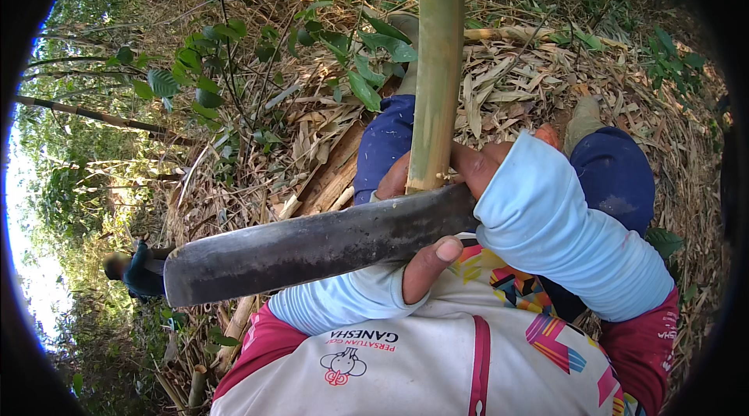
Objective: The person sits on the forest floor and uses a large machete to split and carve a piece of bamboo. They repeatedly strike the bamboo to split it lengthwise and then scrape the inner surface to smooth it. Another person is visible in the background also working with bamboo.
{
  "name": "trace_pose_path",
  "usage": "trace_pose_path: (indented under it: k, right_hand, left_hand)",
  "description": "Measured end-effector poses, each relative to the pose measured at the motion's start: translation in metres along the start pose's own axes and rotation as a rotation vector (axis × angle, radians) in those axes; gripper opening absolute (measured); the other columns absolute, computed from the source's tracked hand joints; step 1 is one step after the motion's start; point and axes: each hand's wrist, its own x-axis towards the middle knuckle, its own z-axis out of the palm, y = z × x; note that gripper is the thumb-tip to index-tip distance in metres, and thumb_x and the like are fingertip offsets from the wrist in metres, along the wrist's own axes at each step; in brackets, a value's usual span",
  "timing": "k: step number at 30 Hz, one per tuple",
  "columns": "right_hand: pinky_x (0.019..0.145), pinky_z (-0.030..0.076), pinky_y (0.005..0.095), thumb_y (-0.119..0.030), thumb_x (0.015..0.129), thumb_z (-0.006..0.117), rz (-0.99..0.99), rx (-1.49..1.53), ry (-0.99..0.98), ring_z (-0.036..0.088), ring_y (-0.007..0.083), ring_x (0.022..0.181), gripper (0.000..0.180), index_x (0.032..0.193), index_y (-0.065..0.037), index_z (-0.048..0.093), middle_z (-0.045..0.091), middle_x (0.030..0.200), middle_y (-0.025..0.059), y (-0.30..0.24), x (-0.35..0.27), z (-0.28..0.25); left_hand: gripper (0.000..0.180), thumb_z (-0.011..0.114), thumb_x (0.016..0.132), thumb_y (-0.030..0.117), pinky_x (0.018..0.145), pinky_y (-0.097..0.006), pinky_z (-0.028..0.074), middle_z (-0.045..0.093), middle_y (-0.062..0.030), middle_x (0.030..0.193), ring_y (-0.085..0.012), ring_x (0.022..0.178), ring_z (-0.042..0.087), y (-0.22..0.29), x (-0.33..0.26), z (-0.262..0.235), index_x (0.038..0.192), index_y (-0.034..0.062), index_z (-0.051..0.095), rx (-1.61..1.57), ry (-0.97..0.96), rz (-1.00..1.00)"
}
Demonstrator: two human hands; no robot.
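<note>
A machete [312, 248] with a broad dark blade lies across the front of my body, its blunt end toward the left. My right hand [477, 169] is closed at the machete's right end; the handle is hidden behind the light-blue cuff. A pale green split length of bamboo [438, 81] stands upright beyond the blade, its top cut at a slant. My left hand [427, 268] is closed round the bamboo's lower end, partly hidden by the blade: the thumb shows below it and the fingers above. The blade's upper edge meets the bamboo near its lower end.
Dry bamboo leaves [499, 92] cover the ground around my legs in blue trousers [616, 174]. A broken brown log [331, 174] lies beside my left leg. Leafy green stems [226, 65] rise at the upper left. Another person [140, 269] is farther off at the left.
</note>
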Motion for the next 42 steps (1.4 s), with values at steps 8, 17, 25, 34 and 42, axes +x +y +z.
trace_pose_path:
  k: [8,17,25,34,42]
  right_hand:
    - [0.048,0.034,0.0421,-0.021,0.069,0.061,-0.013,-0.055,0.002,0.054,0.0223,0.051,0.042,0.109,-0.009,0.060,0.051,0.059,0.0035,-0.001,-0.001,0.005]
    - [0.046,0.032,0.0441,-0.021,0.068,0.062,-0.016,0.017,-0.038,0.054,0.0224,0.051,0.045,0.112,-0.009,0.060,0.050,0.059,0.0030,0.000,-0.001,0.004]
    - [0.046,0.030,0.0450,-0.023,0.070,0.062,-0.021,-0.065,-0.003,0.052,0.0218,0.051,0.043,0.111,-0.013,0.060,0.049,0.061,0.0023,-0.003,-0.003,0.004]
    - [0.051,0.029,0.0458,-0.026,0.076,0.058,0.054,-0.093,0.020,0.052,0.0194,0.052,0.037,0.112,-0.016,0.061,0.048,0.061,-0.0010,-0.005,-0.002,0.010]
    - [0.049,0.031,0.0450,-0.025,0.075,0.059,0.050,-0.080,0.068,0.054,0.0195,0.052,0.037,0.110,-0.014,0.061,0.049,0.059,-0.0001,-0.002,-0.003,0.015]
  left_hand:
    - [0.099,0.081,0.071,0.041,0.068,-0.023,0.047,0.056,-0.0081,0.110,-0.0094,0.083,0.057,-0.002,0.000,-0.008,0.141,0.0026,0.022,-0.055,-0.127,0.075]
    - [0.093,0.078,0.075,0.039,0.093,-0.032,0.044,0.055,-0.0099,0.117,-0.0164,0.105,0.056,-0.009,0.002,-0.005,0.140,-0.0019,0.026,0.170,-0.050,0.185]
    - [0.088,0.077,0.077,0.036,0.092,-0.031,0.044,0.055,-0.0103,0.117,-0.0164,0.105,0.055,-0.005,0.001,-0.005,0.139,-0.0024,0.028,0.154,-0.051,0.135]
    - [0.075,0.070,0.086,0.026,0.093,-0.029,0.042,0.055,-0.0108,0.117,-0.0155,0.105,0.053,-0.014,-0.004,-0.006,0.140,-0.0047,0.029,0.135,-0.052,0.237]
    - [0.074,0.069,0.085,0.021,0.095,-0.031,0.041,0.052,-0.0119,0.120,-0.0168,0.109,0.052,-0.013,0.000,-0.008,0.140,-0.0029,0.027,0.077,-0.082,0.131]
